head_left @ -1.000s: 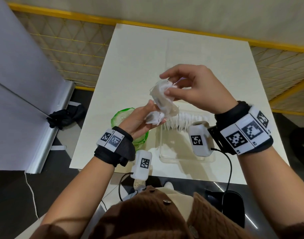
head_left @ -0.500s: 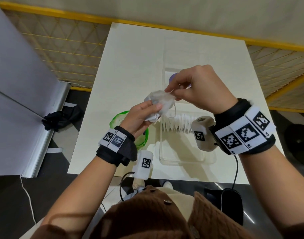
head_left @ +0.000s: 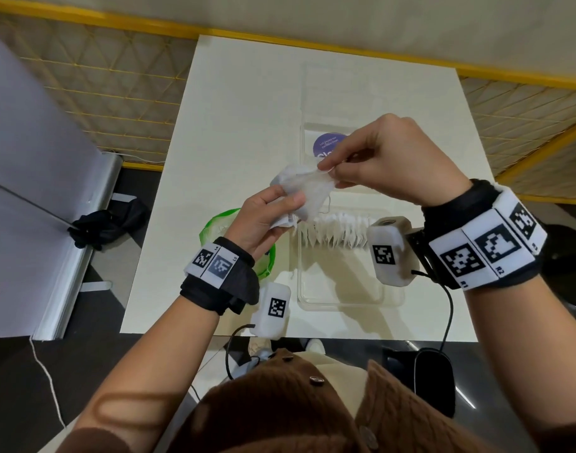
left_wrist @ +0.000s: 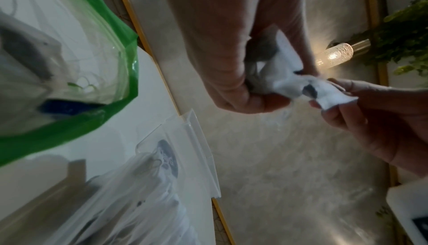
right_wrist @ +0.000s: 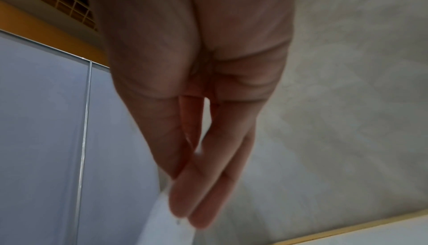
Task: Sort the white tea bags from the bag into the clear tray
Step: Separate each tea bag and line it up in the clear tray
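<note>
Above the table my left hand [head_left: 273,210] grips a bunch of white tea bags [head_left: 304,194] in its curled fingers. My right hand [head_left: 329,170] pinches the top edge of one tea bag in that bunch with thumb and forefinger. The left wrist view shows the same: the left hand [left_wrist: 234,91] holds the tea bags [left_wrist: 284,82] and right fingertips [left_wrist: 340,88] pinch one end. A clear tray [head_left: 345,289] lies below on the table, with a row of white tea bags [head_left: 332,233] standing along its far side. The green-rimmed bag [head_left: 214,223] lies under my left wrist.
A clear lid with a purple round label [head_left: 325,145] lies on the white table [head_left: 247,109] beyond the tray. Yellow-framed mesh [head_left: 100,93] flanks the table on both sides. A grey panel [head_left: 25,191] stands at the left, with a black cloth [head_left: 106,223] on the floor.
Both hands have come lower and a little left with the tea bags. The right hand's pinch has shifted to the bunch's upper right edge, drawing one bag out sideways.
</note>
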`<state>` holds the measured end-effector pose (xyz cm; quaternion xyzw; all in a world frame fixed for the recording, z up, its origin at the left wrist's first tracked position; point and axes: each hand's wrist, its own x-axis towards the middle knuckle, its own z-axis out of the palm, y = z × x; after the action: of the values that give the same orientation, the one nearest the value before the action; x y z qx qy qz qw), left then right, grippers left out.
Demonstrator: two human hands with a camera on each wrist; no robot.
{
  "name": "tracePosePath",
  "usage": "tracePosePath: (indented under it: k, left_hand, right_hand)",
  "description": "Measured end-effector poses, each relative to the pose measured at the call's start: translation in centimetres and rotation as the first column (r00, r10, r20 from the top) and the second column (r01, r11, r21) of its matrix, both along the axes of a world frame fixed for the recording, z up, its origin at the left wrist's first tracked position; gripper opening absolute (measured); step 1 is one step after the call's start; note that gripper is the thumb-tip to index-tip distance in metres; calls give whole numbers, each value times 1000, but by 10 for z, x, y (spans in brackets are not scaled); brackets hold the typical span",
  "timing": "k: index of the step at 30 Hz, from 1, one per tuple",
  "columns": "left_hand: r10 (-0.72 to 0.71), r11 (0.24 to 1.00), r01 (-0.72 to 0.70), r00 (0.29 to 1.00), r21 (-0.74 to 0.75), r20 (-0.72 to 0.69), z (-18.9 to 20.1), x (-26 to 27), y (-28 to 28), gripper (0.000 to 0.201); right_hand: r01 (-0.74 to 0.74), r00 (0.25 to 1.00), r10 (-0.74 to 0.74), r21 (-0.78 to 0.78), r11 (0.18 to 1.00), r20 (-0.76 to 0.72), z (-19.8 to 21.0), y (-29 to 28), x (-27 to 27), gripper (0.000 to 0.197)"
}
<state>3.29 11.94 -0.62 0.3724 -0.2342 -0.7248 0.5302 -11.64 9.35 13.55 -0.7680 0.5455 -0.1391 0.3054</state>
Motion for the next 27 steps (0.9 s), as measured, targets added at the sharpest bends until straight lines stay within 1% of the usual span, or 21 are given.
tracePosePath:
  k: [3,5,8,12,14,16,19,21,24,27]
  left_hand:
    - [-58,998,58,996,8,-67,1,-3,2,29]
    - [-63,998,65,996,26,-60,4,-4,2,25]
    - [-58,997,61,996,39,-69,7,-4,2,26]
    - [-37,996,44,995,77,-91,4,-3,2,29]
    - [-42,995,48,997,92,-57,2,-3,3,25]
    - [-51,992,50,999,115,6,0,-3,5,14]
    - [27,988,-36,998,153,56,-6,2,5,10]
    - [105,979,-119,990,165,93,-11,8,4,9]
    - [206,959,-227,969,167,136,-12,17,4,10]
    - [276,943,-300,947,146,165,-9,23,6,11]
  right_hand:
    - [44,997,-44,2,999,55,3,-1,-2,19]
    - [46,997,-47,17,999,62,4,-1,-2,18]
    - [43,998,-44,36,998,36,4,1,-4,19]
    - [43,999,-42,35,998,-32,4,3,-5,20]
    - [42,998,-40,43,998,-54,4,4,-5,20]
    - [53,996,-50,51,997,-69,3,6,-6,19]
    - [92,991,-88,36,995,-99,0,8,-10,18]
    - [97,984,-88,49,994,-153,-6,9,-15,16]
    - [69,965,-39,108,992,-260,-22,9,-21,19]
    - [28,933,44,195,980,-357,-53,8,-20,23]
